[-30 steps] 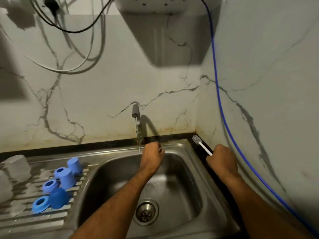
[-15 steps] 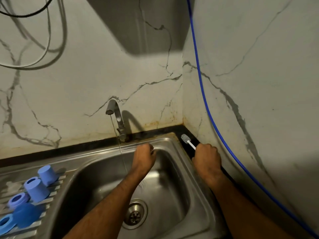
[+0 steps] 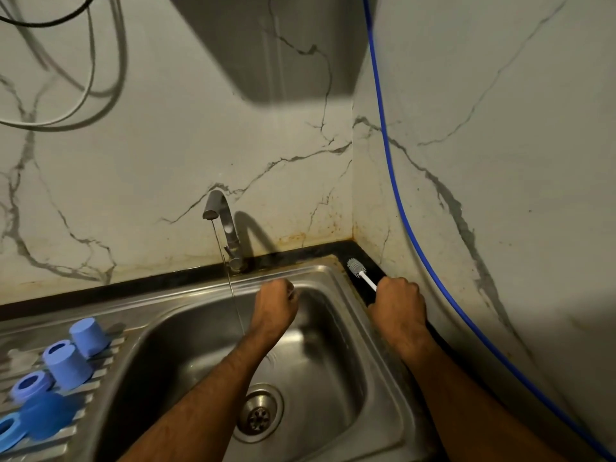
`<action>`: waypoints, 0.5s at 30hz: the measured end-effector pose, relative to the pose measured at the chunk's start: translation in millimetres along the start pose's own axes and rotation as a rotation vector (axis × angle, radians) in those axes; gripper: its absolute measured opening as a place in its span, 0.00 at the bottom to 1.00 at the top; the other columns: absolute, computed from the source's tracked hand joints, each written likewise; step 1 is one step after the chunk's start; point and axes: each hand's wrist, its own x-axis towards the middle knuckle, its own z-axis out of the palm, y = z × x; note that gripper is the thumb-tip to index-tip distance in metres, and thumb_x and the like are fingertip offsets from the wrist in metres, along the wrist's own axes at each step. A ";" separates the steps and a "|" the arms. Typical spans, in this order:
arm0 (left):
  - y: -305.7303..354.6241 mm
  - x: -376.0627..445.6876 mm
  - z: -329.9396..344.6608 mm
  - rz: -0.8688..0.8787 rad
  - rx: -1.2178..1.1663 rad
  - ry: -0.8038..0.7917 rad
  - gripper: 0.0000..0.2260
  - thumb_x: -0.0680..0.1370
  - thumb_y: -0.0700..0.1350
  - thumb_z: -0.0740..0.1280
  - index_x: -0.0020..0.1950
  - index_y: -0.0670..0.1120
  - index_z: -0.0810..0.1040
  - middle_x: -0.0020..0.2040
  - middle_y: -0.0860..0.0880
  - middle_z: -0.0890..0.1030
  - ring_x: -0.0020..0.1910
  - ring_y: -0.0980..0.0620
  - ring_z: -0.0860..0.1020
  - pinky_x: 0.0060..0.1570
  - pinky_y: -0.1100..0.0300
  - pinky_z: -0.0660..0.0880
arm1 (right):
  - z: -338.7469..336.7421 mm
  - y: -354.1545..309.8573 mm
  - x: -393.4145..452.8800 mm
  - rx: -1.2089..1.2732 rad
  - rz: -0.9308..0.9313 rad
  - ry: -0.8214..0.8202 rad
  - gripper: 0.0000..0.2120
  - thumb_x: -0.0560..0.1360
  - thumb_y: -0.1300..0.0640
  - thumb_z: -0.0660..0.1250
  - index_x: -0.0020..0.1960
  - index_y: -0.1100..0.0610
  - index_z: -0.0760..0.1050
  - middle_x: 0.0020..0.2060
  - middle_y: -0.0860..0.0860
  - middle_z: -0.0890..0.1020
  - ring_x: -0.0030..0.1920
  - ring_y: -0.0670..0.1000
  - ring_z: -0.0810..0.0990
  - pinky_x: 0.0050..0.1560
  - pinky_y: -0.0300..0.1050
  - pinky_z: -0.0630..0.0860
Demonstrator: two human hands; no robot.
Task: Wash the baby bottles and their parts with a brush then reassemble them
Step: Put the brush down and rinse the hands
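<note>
**Brush in hand, a small part under the tap**

The right hand [image 3: 398,300] was wrapped around the white handle of the brush [image 3: 360,273], its bristled head pointing toward the back corner above the dark bench [image 3: 363,253]. The left hand [image 3: 275,303] hung over the sink [image 3: 380,358], fingers curled tight beside the thin stream from the tap [image 3: 221,221]; something small and pale seemed to be held in them, though I could not tell what.

I judged a wet little part could slip from that fist and drop toward the drain [image 3: 259,415], and the stream looked too thin to rinse much.

On the ribbed drainboard [image 3: 100,361] at the left I counted two blue caps [image 3: 78,348] standing upside down, two blue rings [image 3: 28,386], and one darker blue dome-shaped piece [image 3: 46,416]. A blurred clear piece lay behind them. I saw one brush and one tap.
</note>
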 end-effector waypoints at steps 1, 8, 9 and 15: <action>-0.3 0.0 0.2 -0.004 -0.006 -0.003 0.05 0.78 0.44 0.69 0.45 0.44 0.83 0.41 0.48 0.83 0.38 0.55 0.78 0.38 0.66 0.72 | -0.3 0.6 0.3 0.003 0.000 -0.001 0.12 0.77 0.50 0.72 0.54 0.57 0.80 0.46 0.55 0.82 0.46 0.53 0.82 0.48 0.49 0.83; -3.0 -0.2 0.6 0.010 0.010 -0.008 0.05 0.79 0.43 0.68 0.48 0.44 0.83 0.43 0.49 0.83 0.34 0.64 0.72 0.33 0.75 0.64 | -0.7 0.0 0.0 0.034 0.000 -0.007 0.11 0.77 0.50 0.72 0.54 0.56 0.80 0.46 0.54 0.82 0.45 0.53 0.82 0.48 0.49 0.83; -4.1 -0.1 1.0 0.015 0.017 -0.007 0.05 0.79 0.43 0.68 0.48 0.44 0.83 0.43 0.49 0.83 0.34 0.65 0.71 0.32 0.76 0.64 | -0.7 -0.3 -0.2 0.032 0.001 -0.008 0.11 0.77 0.50 0.71 0.54 0.56 0.80 0.46 0.54 0.82 0.45 0.53 0.82 0.49 0.49 0.83; -9.0 0.6 3.4 0.030 0.037 -0.015 0.05 0.79 0.43 0.68 0.49 0.43 0.83 0.42 0.49 0.82 0.35 0.63 0.72 0.33 0.75 0.66 | -1.9 0.7 -1.5 0.017 -0.007 0.005 0.10 0.79 0.52 0.70 0.56 0.56 0.79 0.47 0.53 0.82 0.46 0.52 0.82 0.48 0.47 0.83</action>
